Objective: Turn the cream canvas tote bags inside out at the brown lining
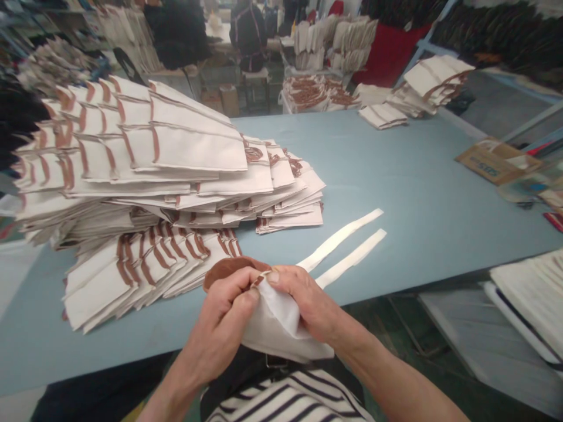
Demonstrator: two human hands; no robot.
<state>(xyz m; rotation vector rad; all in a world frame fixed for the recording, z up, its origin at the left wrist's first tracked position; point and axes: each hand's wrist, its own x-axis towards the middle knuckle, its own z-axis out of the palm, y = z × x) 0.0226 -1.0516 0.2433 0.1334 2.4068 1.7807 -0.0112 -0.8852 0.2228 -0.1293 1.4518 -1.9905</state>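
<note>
Between my hands, at the table's front edge, is a white cloth piece [281, 313] with brown trim and a brown part [235, 269] behind my left hand. My left hand [231, 310] pinches its brown-and-white edge between thumb and fingers. Close beside it, my right hand [305, 299] grips the same edge, thumb on top. Two cream fabric strips, an upper one [345, 237] and a lower one [354, 256], stretch across the table beyond my right hand; their near ends are hidden behind it. To the left lies a fanned row of white cloth pieces with brown bands [145, 264].
A tall stack of white cloth pieces with brown edging [176, 146] fills the left of the blue table [409, 193]. More cloth piles [435, 82] and a cardboard box [492, 161] lie on the right. A person [248, 35] sits in the background.
</note>
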